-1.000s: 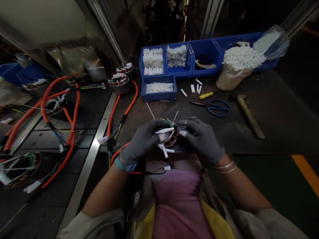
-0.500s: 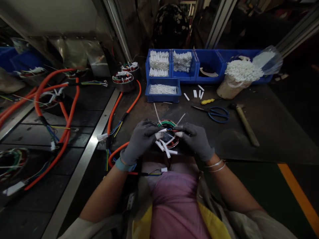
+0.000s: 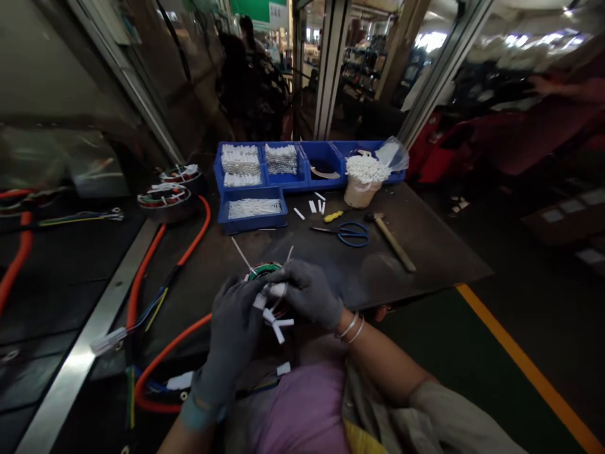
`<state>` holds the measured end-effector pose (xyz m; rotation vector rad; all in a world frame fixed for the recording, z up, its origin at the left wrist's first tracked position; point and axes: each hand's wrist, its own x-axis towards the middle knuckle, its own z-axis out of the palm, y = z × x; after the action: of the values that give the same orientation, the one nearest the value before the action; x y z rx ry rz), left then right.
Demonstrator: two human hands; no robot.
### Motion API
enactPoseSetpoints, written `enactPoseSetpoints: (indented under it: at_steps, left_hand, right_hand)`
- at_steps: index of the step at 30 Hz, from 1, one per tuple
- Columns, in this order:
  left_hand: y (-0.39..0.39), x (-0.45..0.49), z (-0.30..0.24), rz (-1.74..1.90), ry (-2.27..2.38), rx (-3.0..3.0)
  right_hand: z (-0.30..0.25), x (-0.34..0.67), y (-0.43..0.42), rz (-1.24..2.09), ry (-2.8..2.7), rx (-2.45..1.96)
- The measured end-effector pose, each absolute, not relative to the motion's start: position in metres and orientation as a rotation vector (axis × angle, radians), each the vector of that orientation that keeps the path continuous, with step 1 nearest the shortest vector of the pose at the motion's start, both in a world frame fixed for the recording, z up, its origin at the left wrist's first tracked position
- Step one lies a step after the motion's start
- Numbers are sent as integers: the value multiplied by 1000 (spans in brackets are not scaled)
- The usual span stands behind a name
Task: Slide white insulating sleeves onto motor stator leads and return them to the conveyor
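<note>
Both hands wear grey gloves and meet over a round wound coil (image 3: 263, 272) with green and red wires at the near edge of the dark bench. My left hand (image 3: 232, 328) curls round the coil's near side, fingers pinched on white sleeve tubes (image 3: 276, 323) that stick out of it. My right hand (image 3: 308, 293) is closed over the coil's top right, pinching a white sleeve. An orange cable (image 3: 163, 353) runs from the coil toward the left.
Blue bins (image 3: 265, 170) of white sleeves stand at the back, beside a tub of white tubes (image 3: 363, 180). Blue scissors (image 3: 347, 233), a hammer (image 3: 392, 239) and a yellow tool (image 3: 333, 216) lie mid-bench. Two more coils (image 3: 165, 195) sit at left. A person stands beyond the frame (image 3: 255, 82).
The camera has lifted and swung right, so the bench and hands shifted left and the room beyond shows. Both hands stay closed on the coil and its sleeves.
</note>
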<state>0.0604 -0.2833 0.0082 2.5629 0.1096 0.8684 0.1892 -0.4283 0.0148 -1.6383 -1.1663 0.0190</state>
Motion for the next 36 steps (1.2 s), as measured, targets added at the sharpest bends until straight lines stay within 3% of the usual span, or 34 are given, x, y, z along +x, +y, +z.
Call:
enactPoseSetpoints:
  at_steps: [6,14,22,26,29,32,36]
  left_hand:
    - [-299,72,5,927,175,2517]
    - [-296,69,-1,965,124,2440]
    - [-301,74,6,865,195,2465]
    - [-298,74,8,892,121,2438]
    - [-296,74,5,896,70,2434]
    - [-292,75,2,882,5,2437]
    - [-286,75,3,802,-86,2432]
  right_hand:
    - [22,179,-438,462,-715,-1377]
    - [65,190,-451,33,-1315,-2217]
    - [47,172,-433,352,-710,-1729]
    - [66,189,-453,358,-879,-1876]
    - [81,202,-457,592,-1014,-1945]
    - [73,196,-449,917,-823,-1783]
    - [48,170,-448,996,-545,-1632]
